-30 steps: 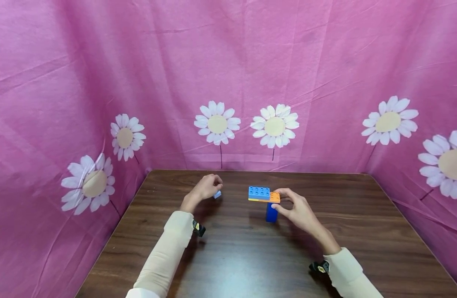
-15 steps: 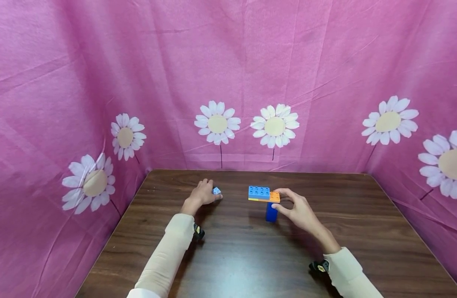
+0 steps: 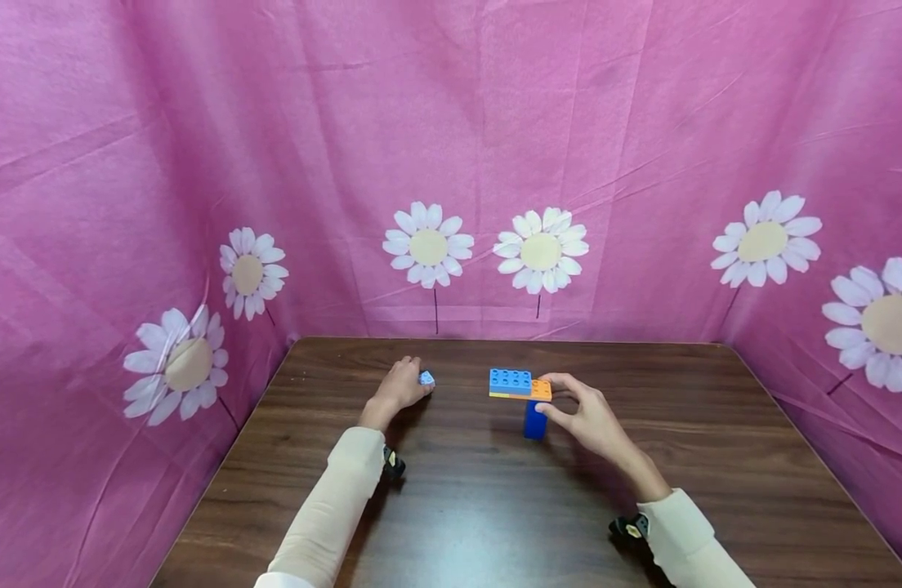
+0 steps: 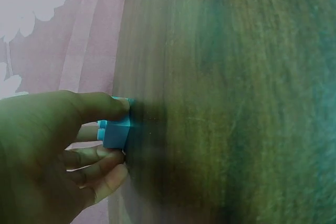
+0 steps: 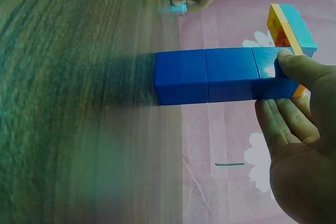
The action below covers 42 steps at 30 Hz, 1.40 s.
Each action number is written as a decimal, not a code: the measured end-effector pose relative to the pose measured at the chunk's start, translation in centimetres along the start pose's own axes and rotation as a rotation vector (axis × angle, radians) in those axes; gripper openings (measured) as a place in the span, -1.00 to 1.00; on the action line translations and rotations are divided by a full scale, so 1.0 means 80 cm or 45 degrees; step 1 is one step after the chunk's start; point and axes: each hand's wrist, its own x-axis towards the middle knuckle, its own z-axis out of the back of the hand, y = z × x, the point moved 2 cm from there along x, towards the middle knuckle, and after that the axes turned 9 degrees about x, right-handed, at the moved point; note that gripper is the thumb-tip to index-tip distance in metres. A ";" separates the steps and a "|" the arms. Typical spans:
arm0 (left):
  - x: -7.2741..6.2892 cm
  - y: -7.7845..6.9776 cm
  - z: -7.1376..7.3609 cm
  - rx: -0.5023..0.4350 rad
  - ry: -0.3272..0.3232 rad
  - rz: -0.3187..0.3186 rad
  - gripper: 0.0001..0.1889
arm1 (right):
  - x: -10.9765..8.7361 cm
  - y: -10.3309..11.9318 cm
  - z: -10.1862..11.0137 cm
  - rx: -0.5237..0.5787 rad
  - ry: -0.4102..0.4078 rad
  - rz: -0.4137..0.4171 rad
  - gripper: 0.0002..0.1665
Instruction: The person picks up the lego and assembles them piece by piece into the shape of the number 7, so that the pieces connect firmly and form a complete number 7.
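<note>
At the back of the table, my left hand (image 3: 398, 386) pinches a small light-blue toy brick (image 3: 426, 378) between thumb and fingers. In the left wrist view this brick (image 4: 116, 136) sits low at the tabletop, its studs turned toward the palm. My right hand (image 3: 589, 415) grips the upper end of a dark-blue column (image 3: 535, 423) of 3 stacked bricks standing upright on the table. An orange flat brick (image 3: 542, 390) caps the column and juts out to the left. On that overhang sits a wider blue brick (image 3: 510, 380). The right wrist view shows the thumb against the top dark-blue brick (image 5: 270, 69).
The brown wooden table (image 3: 451, 506) runs back to a pink curtain (image 3: 488, 147) printed with white daisies. The overhanging end of the build hangs above the tabletop, between the hands. Each wrist wears a small black camera (image 3: 394, 462).
My left hand has come down around the light-blue brick, from hovering above it to pinching it, and the brick has turned slightly. The right hand and the column stay in place.
</note>
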 end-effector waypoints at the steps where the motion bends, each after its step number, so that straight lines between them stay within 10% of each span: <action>1: 0.000 0.001 -0.001 -0.023 -0.006 0.001 -0.60 | 0.000 -0.001 0.000 0.002 0.000 -0.005 -0.49; 23: 0.000 0.007 0.015 -0.449 -0.108 0.050 -0.68 | 0.000 -0.002 0.000 0.048 0.005 -0.034 -0.49; 42: -0.020 -0.067 0.091 -0.640 -0.302 -0.210 -0.67 | 0.004 -0.003 -0.005 0.072 -0.001 -0.057 -0.50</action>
